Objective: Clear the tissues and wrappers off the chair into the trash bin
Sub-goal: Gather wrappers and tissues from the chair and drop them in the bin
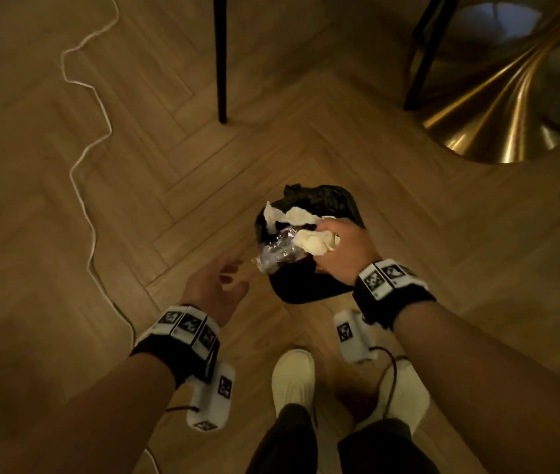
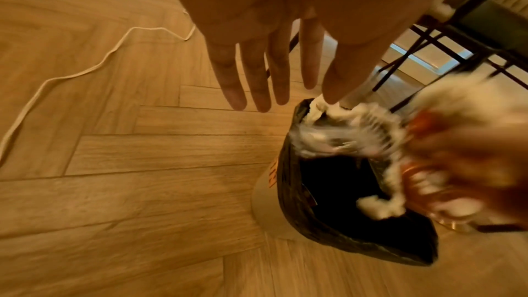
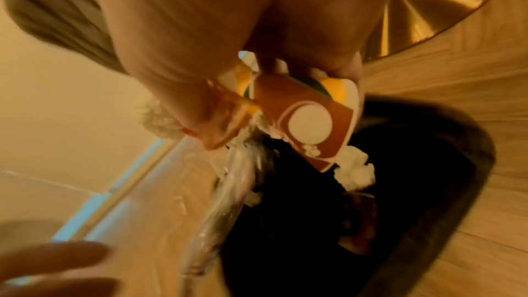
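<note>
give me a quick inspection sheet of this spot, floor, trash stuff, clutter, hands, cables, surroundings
surface: tan herringbone wood floor, no spills seen.
job's things: small bin lined with a black plastic bag on the floor; crumpled white tissues, a clear crinkled plastic wrapper and an orange-and-white printed wrapper held over its opening.
clutter: nothing seen.
grippers: right hand grips the bundle above the bin; left hand empty, fingers spread, beside the bin.
cables: thin white cord snaking across the floor left of the bin.
surroundings: brass-coloured flared table base, black metal chair leg, white slippers.
</note>
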Demonstrator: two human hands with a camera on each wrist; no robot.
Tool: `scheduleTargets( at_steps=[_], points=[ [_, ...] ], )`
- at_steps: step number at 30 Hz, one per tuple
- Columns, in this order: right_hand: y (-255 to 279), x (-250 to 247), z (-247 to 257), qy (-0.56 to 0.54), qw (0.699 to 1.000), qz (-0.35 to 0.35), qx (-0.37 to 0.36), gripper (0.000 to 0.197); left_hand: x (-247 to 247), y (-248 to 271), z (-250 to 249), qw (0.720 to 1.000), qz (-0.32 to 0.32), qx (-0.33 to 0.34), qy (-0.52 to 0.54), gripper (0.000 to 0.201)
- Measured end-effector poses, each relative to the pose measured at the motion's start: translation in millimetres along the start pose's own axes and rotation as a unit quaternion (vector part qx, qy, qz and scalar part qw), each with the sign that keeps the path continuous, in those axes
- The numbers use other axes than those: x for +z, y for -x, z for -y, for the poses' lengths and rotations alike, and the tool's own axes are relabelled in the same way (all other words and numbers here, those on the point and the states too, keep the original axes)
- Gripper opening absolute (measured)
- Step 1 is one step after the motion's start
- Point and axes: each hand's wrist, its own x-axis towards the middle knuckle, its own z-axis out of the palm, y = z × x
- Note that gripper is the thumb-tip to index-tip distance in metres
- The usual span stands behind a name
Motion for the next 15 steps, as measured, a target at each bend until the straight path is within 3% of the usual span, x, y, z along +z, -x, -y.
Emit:
scheduleTargets(
  at_steps=[3, 6, 8, 10, 15],
  points=[
    [-26.9, 27.6, -27.5, 0.075, 0.995, 0.054, 0.043, 0.062, 4.5, 7.6, 12.0, 1.000, 0.000, -0.007, 0.007, 0.031],
    [-31.0, 32.2, -38.6, 0.091, 0.994, 0.049, 0.041, 0.087, 11.8, 14.0, 11.2, 1.000, 0.005, 0.005, 0.013, 0.030],
    [-24.2, 26.6, -35.3, 0.087, 0.995, 0.043, 0.038, 0.092, 14.4, 19.7, 2.9, 1.000, 0.008, 0.013, 0.013, 0.030],
    [-13.1, 15.0, -26.8, 0.093, 0.994, 0.041, 0.043, 0.085, 14.9, 24.0, -10.2, 1.000, 0.011, 0.020, 0.020, 0.031],
    [54.8, -34.9, -10.5, 0.086, 0.990, 0.063, 0.089, 0.045, 5.9, 58.4, -58.3, 0.997, 0.062, 0.040, -0.005, 0.029]
  ],
)
